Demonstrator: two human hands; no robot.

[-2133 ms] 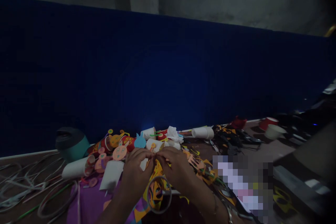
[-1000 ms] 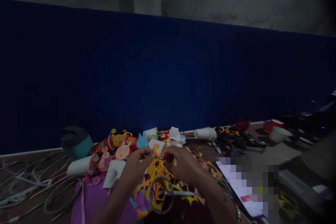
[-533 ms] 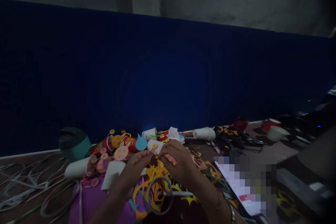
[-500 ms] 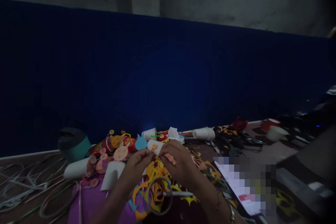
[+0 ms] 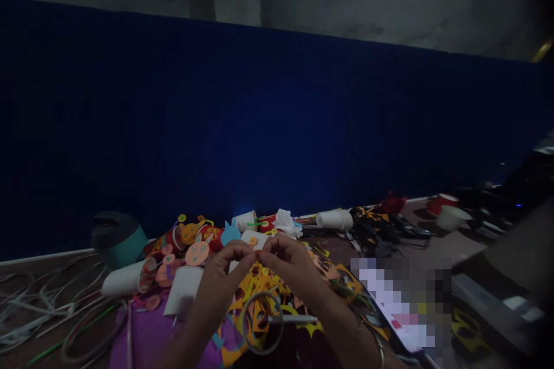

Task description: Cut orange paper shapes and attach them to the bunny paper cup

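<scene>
My left hand (image 5: pixel 225 279) and my right hand (image 5: pixel 289 268) meet fingertip to fingertip above a heap of yellow and orange paper cutouts (image 5: pixel 264 288). The thumbs and forefingers pinch a very small piece between them; it is too small and dark to name. A scissors handle ring (image 5: pixel 262 323) hangs below my hands, near my wrists. A purple sheet (image 5: pixel 151 331) lies under my left forearm.
White paper cups (image 5: pixel 125 279) lie tipped over among round paper faces (image 5: pixel 197 252) and a crumpled tissue (image 5: pixel 286 222). A teal container with a dark lid (image 5: pixel 116 236) stands at left, loose white strips (image 5: pixel 38 300) beside it. A blue wall panel (image 5: pixel 277 127) backs the table.
My hands have stayed together over the cutouts, working the small piece; the fingers have lifted a little and the fingertips now touch in a pinch.
</scene>
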